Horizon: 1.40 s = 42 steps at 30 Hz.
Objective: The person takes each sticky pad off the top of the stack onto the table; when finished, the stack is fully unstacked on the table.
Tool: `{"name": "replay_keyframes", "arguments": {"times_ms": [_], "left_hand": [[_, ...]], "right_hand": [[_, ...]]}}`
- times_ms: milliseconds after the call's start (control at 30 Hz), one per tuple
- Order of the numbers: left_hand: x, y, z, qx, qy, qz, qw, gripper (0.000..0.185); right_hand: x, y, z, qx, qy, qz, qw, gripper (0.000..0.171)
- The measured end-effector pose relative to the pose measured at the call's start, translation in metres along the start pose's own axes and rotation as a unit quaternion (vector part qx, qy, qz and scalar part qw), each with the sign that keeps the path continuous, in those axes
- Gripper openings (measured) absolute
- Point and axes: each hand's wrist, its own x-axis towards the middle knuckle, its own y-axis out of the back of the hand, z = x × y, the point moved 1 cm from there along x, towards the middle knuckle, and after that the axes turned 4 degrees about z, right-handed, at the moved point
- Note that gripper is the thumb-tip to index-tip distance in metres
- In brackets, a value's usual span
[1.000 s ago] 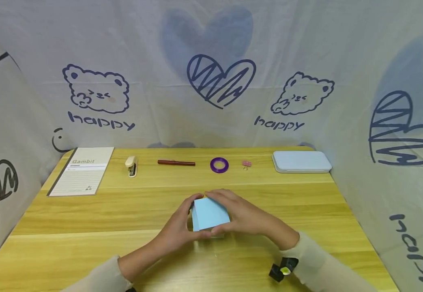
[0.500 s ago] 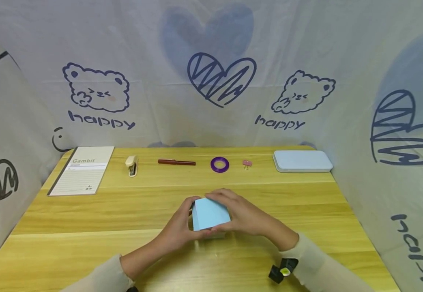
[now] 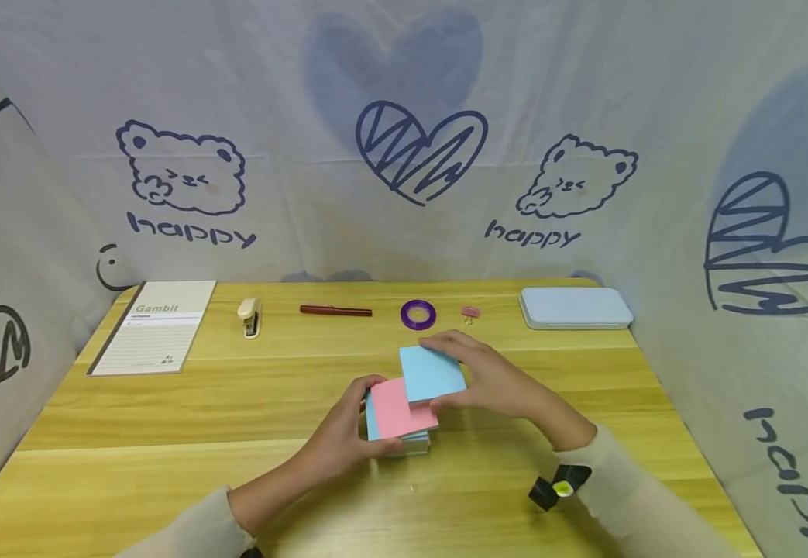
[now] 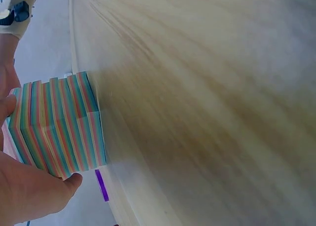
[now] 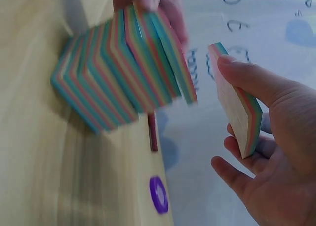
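The block of coloured notes [image 3: 398,422] on the table [image 3: 166,465] now shows a pink top, because the right hand [image 3: 497,380] has lifted off a blue-topped slab [image 3: 431,373] and pinches it just behind, while the left hand [image 3: 341,434] grips the block.

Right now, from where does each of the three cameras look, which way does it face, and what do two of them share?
Head: above the table, facing forward and down; shows both forearms, left hand on the note block, right hand lifting a thin pad.
Left wrist: low beside the block, looking along the tabletop; shows left-hand skin.
Right wrist: faces the block and the pad; shows right-hand fingers.
Shared: all see the striped block; head and right wrist see the purple tape.
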Motion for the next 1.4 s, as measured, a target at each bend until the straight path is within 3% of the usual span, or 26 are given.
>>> {"name": "replay_keyframes", "arguments": {"times_ms": [300,533,733,1000,1400], "left_hand": [[0.0,-0.001,-0.001,-0.002,0.004,0.007,1.0,0.088],[0.0,-0.001,0.0,0.003,-0.007,0.007,0.9999,0.087],[-0.001,-0.001,0.0,0.006,-0.004,0.004,1.0,0.088],[-0.001,0.001,0.001,-0.003,-0.001,0.002,1.0,0.088],[0.002,0.002,0.005,0.0,-0.001,-0.003,1.0,0.088]], "right_hand": [[0.023,0.004,0.054,0.01,-0.058,0.02,0.998,0.085],[0.037,-0.016,0.097,0.04,-0.095,0.012,0.995,0.084],[0.037,-0.033,0.119,0.042,-0.11,0.007,0.993,0.084],[0.036,-0.043,0.129,0.031,-0.108,0.011,0.994,0.085],[0.035,-0.037,0.121,0.006,-0.11,-0.005,0.994,0.087]]}}
